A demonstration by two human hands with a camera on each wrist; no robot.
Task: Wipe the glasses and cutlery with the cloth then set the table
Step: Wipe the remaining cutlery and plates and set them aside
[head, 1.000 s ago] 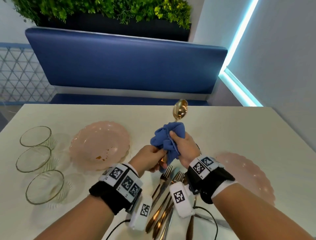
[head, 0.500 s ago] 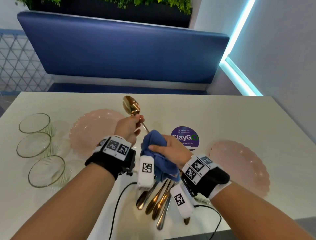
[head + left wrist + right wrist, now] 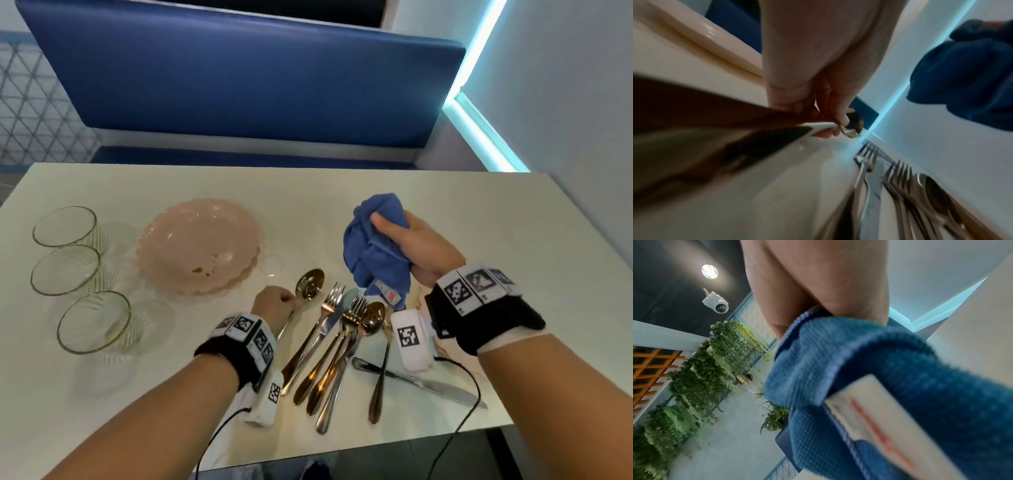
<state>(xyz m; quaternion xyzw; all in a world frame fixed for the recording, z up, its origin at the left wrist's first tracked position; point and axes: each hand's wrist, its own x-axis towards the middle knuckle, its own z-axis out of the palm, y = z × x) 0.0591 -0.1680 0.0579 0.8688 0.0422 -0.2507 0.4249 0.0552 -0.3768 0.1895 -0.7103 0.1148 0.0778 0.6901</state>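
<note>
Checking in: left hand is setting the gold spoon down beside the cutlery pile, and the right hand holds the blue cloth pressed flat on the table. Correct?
Not quite: the right hand holds the blue cloth bunched up above the table, as the head view shows. The left hand does hold the gold spoon.

three clear ribbed drinking glasses (image 3: 65, 270) stand in a column left of the one pink scalloped plastic plate (image 3: 191, 240) in view. its rim looks doubled, so whether a second plate lies under it cannot be told. right of the plate and nearer the person lies the cutlery. there are two spoons: one gold-coloured metal spoon (image 3: 310, 284) just beside the plate, and a second gold spoon (image 3: 373, 318) farther right. there are two gold-coloured forks (image 3: 334, 298) and two silver table knives (image 3: 421, 383), one among the forks and one lying crosswise. one crumpled blue microfibre cloth (image 3: 376, 250) is farther right.
</note>
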